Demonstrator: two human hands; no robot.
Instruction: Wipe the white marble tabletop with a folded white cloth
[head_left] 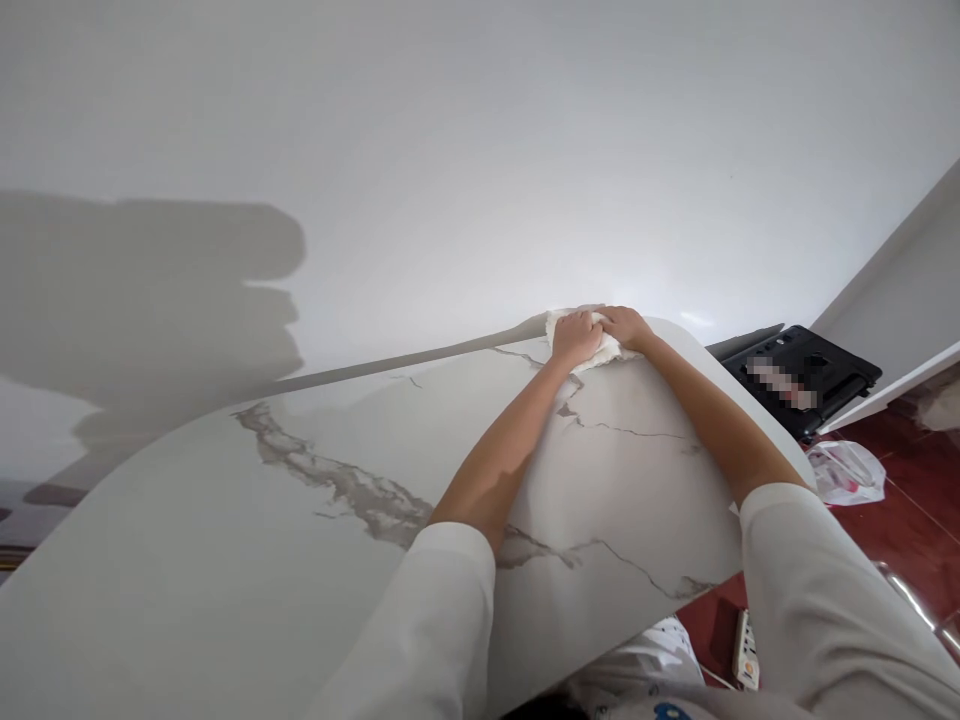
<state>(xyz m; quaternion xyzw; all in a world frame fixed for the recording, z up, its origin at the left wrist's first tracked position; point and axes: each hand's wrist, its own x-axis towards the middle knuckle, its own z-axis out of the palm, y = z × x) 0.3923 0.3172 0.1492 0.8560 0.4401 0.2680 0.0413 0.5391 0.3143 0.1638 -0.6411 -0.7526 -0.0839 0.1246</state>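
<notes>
White sleeves (420, 625), lower frame; marbled tabletop (187, 540), left to centre; left hand (576, 340), curled on white cloth (606, 352), right of centre — cloth directly beneath both hands, long axis unclear; right hand (626, 328), over its right part, grip undeterminable; black case (832, 362), right, contents unseen; clear bag (862, 470), far right, something pink inside.

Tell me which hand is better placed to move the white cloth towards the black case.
Probably your right hand: it touches the white cloth and is nearer the black case than your left hand.
</notes>
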